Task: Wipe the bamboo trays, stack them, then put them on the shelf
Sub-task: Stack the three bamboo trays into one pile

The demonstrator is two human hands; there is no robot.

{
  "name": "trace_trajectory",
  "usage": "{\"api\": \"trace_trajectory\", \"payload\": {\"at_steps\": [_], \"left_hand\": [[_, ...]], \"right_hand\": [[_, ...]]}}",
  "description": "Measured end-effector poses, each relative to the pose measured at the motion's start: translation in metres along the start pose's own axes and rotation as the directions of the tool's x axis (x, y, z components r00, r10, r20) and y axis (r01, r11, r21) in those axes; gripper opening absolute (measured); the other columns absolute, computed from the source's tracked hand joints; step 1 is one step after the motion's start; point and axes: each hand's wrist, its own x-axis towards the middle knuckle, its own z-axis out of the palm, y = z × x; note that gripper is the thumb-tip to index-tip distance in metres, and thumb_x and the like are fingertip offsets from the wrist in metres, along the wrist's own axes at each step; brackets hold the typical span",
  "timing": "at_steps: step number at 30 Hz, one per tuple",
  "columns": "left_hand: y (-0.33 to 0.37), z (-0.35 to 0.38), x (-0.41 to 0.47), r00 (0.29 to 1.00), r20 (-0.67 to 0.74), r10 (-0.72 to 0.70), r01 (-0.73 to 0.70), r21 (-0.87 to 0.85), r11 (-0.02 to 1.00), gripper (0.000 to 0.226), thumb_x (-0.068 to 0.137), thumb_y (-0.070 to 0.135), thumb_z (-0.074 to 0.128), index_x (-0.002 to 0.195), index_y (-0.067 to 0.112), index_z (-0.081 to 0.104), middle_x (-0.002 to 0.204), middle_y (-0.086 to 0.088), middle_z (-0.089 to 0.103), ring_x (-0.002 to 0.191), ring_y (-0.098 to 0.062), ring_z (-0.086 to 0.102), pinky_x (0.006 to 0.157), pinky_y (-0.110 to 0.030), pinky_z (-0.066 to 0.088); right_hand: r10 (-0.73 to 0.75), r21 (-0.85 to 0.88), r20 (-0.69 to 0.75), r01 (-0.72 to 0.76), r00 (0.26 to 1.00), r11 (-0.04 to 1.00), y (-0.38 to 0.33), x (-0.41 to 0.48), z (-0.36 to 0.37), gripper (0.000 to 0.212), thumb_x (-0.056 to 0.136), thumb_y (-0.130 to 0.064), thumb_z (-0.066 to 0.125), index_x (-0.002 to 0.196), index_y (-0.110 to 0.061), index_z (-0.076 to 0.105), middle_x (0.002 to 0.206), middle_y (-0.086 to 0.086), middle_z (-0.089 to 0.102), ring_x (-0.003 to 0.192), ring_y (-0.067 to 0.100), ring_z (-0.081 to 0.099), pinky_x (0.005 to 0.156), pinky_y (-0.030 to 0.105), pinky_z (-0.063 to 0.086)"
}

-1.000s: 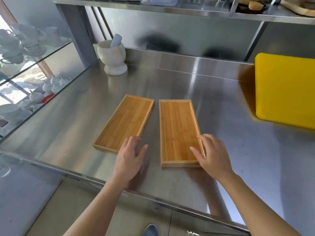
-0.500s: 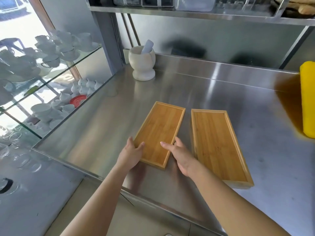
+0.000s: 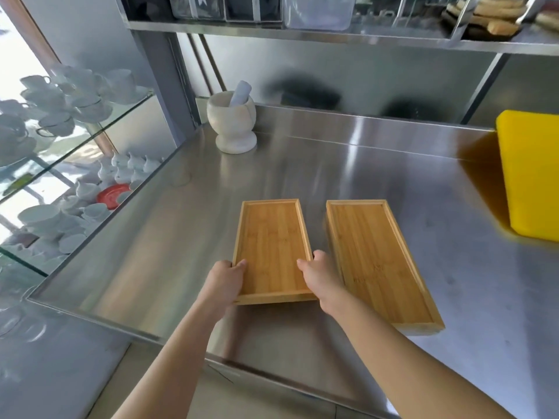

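The left tray lies on the steel counter with its long axis running away from the person, near end toward the counter's front edge. That near end appears slightly raised; a shadow shows beneath it. The right tray lies flat just beside it, parallel, with a narrow strip of bare counter between the two.

The left hand is clasped on the left tray's near left corner, thumb over the rim. The right hand is clasped on the same tray's right long side near the front corner, sitting in the gap between the trays. Both hands hold the one tray; the right tray is untouched.

No cloth is visible, so wiping cannot be confirmed. Judgement: the stacking step is in hand. The target tray lies directly to the right of the held one, axes already aligned, so a short sideways carry should suffice. The right hand is nearer the target and must clear its rim.

A stone mortar and a yellow board stand well apart; the shelf runs overhead.
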Motion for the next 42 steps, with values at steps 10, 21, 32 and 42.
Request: {"api": "trace_trajectory", "payload": {"at_steps": [10, 21, 32, 42], "left_hand": [[0.060, 0.024, -0.036, 0.950, -0.041, 0.310, -0.312, -0.038, 0.949, 0.034, 0.089, 0.033, 0.049, 0.071, 0.005, 0.057, 0.064, -0.007, 0.048, 0.056, -0.022, 0.044, 0.052, -0.029, 0.032], [0.065, 0.127, -0.069, 0.923, 0.076, 0.376, -0.383, 0.131, 0.914, 0.046, 0.094, 0.030, 0.040, 0.052, 0.012, 0.036, 0.075, -0.008, 0.045, 0.060, -0.022, 0.041, 0.055, -0.030, 0.032], [0.049, 0.151, -0.074, 0.955, 0.015, 0.297, -0.296, 0.144, 0.944, 0.047, 0.096, 0.027, 0.038, 0.052, 0.011, 0.038, 0.089, -0.010, 0.048, 0.063, -0.021, 0.044, 0.065, -0.031, 0.034], [0.039, 0.153, -0.077, 0.923, 0.031, 0.383, -0.377, 0.255, 0.890, 0.032, 0.094, 0.038, 0.039, 0.097, 0.009, 0.054, 0.102, -0.009, 0.049, 0.078, -0.026, 0.048, 0.072, -0.032, 0.038]], "right_hand": [[-0.325, -0.280, -0.197, 0.265, 0.925, 0.923, -0.012, -0.014, -0.082, 0.034, 0.097, -0.026, 0.037, 0.064, -0.027, 0.029, 0.061, -0.009, 0.031, 0.052, 0.004, 0.031, 0.048, 0.021, 0.023], [-0.285, -0.564, -0.326, 0.057, 0.901, 0.824, 0.047, -0.018, -0.164, 0.030, 0.098, -0.029, 0.029, 0.078, -0.012, 0.044, 0.064, -0.004, 0.043, 0.064, 0.016, 0.048, 0.058, 0.030, 0.037], [-0.339, -0.635, -0.302, 0.078, 0.891, 0.769, 0.070, -0.006, -0.163, 0.033, 0.098, -0.023, 0.031, 0.075, -0.007, 0.049, 0.085, 0.003, 0.043, 0.070, 0.019, 0.046, 0.064, 0.029, 0.035], [-0.380, -0.627, -0.272, 0.136, 0.884, 0.767, 0.094, -0.007, -0.170, 0.031, 0.094, -0.036, 0.039, 0.111, -0.014, 0.051, 0.108, 0.001, 0.051, 0.088, 0.019, 0.054, 0.072, 0.031, 0.043]]}}
